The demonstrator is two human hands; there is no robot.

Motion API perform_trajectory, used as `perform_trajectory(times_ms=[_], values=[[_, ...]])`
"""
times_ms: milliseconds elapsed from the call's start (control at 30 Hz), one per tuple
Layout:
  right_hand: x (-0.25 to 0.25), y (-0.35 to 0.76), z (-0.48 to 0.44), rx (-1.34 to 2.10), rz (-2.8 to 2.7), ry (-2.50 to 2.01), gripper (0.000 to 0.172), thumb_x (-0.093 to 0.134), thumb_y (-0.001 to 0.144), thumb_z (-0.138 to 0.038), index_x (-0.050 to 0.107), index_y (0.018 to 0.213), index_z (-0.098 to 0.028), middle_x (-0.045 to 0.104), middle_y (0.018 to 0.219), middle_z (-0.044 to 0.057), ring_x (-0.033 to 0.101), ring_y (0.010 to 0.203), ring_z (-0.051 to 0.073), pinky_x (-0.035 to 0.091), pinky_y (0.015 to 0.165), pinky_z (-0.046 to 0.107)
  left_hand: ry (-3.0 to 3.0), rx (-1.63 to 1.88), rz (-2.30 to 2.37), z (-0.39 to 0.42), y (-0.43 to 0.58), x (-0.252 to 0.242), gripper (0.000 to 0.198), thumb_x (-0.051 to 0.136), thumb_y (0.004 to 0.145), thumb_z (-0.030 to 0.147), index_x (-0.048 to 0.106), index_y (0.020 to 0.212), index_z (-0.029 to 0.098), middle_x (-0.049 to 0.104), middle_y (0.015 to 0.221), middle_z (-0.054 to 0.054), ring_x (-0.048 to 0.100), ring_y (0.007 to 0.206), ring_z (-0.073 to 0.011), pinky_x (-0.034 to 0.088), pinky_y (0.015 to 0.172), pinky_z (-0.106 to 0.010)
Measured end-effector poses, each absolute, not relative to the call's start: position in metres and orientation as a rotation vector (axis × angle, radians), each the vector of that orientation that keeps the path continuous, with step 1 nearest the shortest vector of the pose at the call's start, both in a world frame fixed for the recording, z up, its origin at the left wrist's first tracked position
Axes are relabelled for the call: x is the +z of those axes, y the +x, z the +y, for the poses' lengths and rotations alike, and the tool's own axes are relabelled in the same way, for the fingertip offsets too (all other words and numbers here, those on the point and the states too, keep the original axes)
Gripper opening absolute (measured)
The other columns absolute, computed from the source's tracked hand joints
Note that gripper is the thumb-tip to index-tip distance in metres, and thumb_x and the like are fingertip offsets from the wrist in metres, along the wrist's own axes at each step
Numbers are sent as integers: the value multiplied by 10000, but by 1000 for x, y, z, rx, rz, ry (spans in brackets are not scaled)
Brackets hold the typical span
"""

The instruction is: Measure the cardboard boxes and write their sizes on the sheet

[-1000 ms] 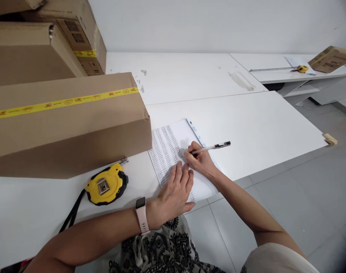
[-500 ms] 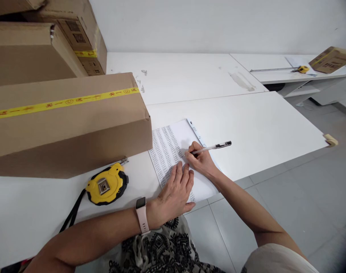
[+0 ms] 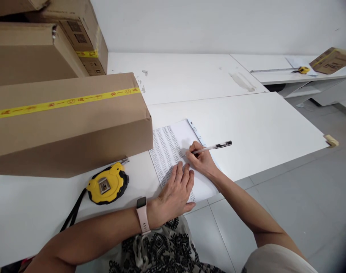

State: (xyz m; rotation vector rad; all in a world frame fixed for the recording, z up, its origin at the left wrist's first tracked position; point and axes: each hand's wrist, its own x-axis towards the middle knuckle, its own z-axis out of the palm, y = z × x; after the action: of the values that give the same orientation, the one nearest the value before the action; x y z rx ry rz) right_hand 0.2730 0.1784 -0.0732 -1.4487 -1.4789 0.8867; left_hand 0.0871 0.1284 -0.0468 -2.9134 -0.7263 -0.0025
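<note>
My right hand [image 3: 200, 158] is closed around a pen [image 3: 215, 146] with a clear barrel and black cap end, its tip against a sheet of paper [image 3: 177, 131]. Columns of small handwriting cover the left part of the sheet; the part by the pen is blank. Flat on the lower part of the paper lies my left hand [image 3: 177, 189], fingers stretched out and holding nothing. A smartwatch with a pale pink band [image 3: 143, 218] is on my left wrist. Left of the paper, a yellow and black tape measure [image 3: 108, 185] rests on the table, its metal end beside a carton.
A large cardboard box [image 3: 76, 132] with yellow printed tape borders the paper on the left. More cartons [image 3: 27, 57] are stacked behind it. The white table [image 3: 247, 129] extends right to a corner guard [image 3: 331, 141]. Farther off are another tape measure [image 3: 303, 69] and a small box [image 3: 332, 60].
Almost nothing differs: both hands, the pen and the paper keep their places. The whole view has shifted very slightly.
</note>
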Motion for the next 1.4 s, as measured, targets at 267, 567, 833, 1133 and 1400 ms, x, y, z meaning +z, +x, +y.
perform_trajectory(times_ms=[267,567,833,1133,1400], values=[[-73,273,179,882,-1466,-1454,219,616,845,-257,432,726,-245,384,614,-54,361,575,130,315,526,277,-2911,2,-722,129,87,-48,938,500,929,703,439,1518,-25,466,1550,-298,416,1452,-469,334,1184,-534],[-73,273,179,888,-1455,-1439,235,625,846,-253,430,715,-243,382,615,-53,356,575,130,309,532,282,-2893,-2,-719,128,87,-48,932,485,929,710,447,1516,-14,479,1546,-285,429,1446,-460,334,1181,-525],[-71,275,185,582,-1493,-1469,99,604,924,-329,561,908,-241,582,807,9,510,686,168,422,633,318,-2940,-11,-732,128,87,-50,952,511,928,702,410,1528,-31,417,1579,-304,394,1472,-448,306,1199,-534],[-89,278,190,196,-1950,-1474,460,405,912,-32,692,1185,-265,656,1059,102,601,988,269,506,830,417,-2774,-807,-1219,115,9,-33,552,577,987,441,500,1420,107,531,1492,-221,419,1452,-368,421,1148,-542],[-87,275,191,23,-1800,-1447,474,381,923,-57,606,1306,-221,691,1011,105,658,896,229,543,779,378,-2392,-808,-1724,119,-77,-59,649,624,937,469,470,1440,89,503,1468,-290,469,1364,-466,408,1108,-628]])
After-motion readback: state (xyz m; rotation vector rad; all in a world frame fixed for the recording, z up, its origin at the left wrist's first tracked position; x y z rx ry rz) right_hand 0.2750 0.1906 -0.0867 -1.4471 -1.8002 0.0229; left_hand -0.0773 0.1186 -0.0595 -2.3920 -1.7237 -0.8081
